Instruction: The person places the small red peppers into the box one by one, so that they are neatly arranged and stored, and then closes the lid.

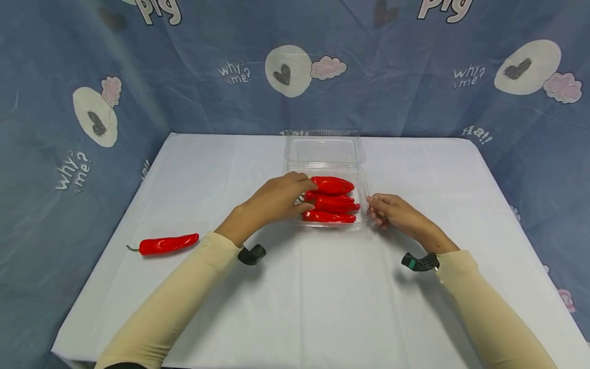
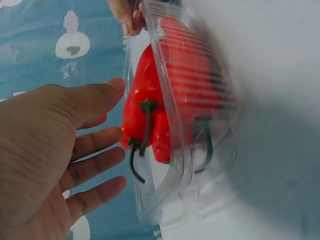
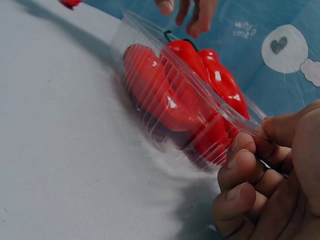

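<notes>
A clear plastic clamshell box holds several red chili peppers, lying side by side with green stems toward the left. Its clear lid is folded back behind it. Over the box's left end is my left hand, thumb and fingers spread around the stem ends. In the left wrist view that hand holds nothing, its fingertips close to the peppers. My right hand pinches the box's right rim between thumb and fingers, plainly seen in the right wrist view.
One more red chili pepper lies on the white tablecloth at the left, beside my left forearm. Blue printed cloth hangs behind the table and along both sides. A dark strap is on my right wrist.
</notes>
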A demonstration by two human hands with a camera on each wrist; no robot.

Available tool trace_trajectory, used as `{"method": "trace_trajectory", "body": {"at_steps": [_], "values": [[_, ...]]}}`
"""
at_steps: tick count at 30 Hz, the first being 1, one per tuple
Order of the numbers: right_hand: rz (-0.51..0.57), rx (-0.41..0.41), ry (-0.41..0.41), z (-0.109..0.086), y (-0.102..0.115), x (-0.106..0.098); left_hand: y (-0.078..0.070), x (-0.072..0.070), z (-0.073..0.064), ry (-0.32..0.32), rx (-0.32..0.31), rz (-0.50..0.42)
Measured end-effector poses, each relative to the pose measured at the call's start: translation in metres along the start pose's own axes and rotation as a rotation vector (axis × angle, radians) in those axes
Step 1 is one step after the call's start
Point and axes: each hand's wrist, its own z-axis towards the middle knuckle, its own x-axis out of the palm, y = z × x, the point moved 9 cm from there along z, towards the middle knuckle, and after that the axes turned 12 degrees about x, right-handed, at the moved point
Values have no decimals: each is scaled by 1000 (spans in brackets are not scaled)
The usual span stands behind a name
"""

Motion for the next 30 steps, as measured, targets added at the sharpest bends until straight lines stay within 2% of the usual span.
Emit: {"method": "trace_trajectory", "body": {"at_steps": [8,16,22,30], "values": [[1,2,-6,-1,1,0,10,-12,-22,-27,-17,6],[-3,-2,-2,-1,3,0,28,-18,-58,-23,-109,30],[-13,4,-11,0,2,-1,41,-17,-87,-39,-158,32],[-4,4,-11,0,1,1,55,-8,-120,-42,-206,13]]}}
